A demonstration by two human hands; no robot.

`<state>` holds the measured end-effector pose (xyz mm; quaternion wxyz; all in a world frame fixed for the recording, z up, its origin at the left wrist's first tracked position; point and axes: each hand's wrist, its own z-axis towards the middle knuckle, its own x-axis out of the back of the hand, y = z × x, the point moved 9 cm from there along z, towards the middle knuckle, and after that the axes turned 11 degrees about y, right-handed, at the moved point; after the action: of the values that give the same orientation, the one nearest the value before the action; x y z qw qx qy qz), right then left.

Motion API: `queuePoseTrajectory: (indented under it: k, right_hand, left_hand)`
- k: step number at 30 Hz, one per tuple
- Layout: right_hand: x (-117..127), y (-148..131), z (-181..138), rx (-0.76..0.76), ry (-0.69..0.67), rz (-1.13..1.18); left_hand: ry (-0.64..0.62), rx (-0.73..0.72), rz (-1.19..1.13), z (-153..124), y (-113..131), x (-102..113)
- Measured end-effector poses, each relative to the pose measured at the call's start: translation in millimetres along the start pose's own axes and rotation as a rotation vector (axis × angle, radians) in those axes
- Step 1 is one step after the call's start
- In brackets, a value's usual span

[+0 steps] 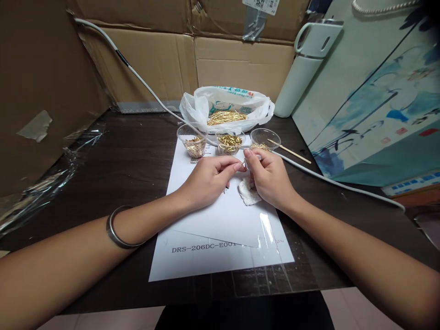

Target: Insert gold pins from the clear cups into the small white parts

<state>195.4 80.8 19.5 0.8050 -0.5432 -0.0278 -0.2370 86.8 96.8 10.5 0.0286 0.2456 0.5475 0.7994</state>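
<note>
Over the white sheet of paper (206,220), my left hand (209,181) pinches a thin gold-coloured metal pin (243,163) between thumb and forefinger. My right hand (273,178) is closed right beside it, thumb bent over the fingers. Something small and whitish shows at the right fingertips, too covered to name. Below the right hand lies a crumpled white tissue (249,193). Just beyond the hands stand three clear plastic cups: the left cup (182,134), the middle cup (220,137) and the right cup (275,136), all with small gold-coloured metal parts inside.
Behind the cups sits a white plastic bag (195,104) with many long gold pins (227,117). A thin wooden stick (295,154) leans out of the right cup. A white cable (147,85) crosses the dark table. A pale green bottle (300,75) stands by cardboard walls (158,64).
</note>
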Motion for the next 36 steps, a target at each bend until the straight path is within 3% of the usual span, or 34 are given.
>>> queuePoseTrajectory:
  k: [11,36]
  right_hand:
    - [1.4,4.3,-2.1,-0.043,0.060,-0.008]
    - [-0.2,6.7,-2.5,-0.030,0.017,-0.071]
  left_hand:
    - [0.025,0.018,-0.039,0.1,2.4,1.3]
    - [0.032,-0.019,0.043,-0.3,3.6,3.5]
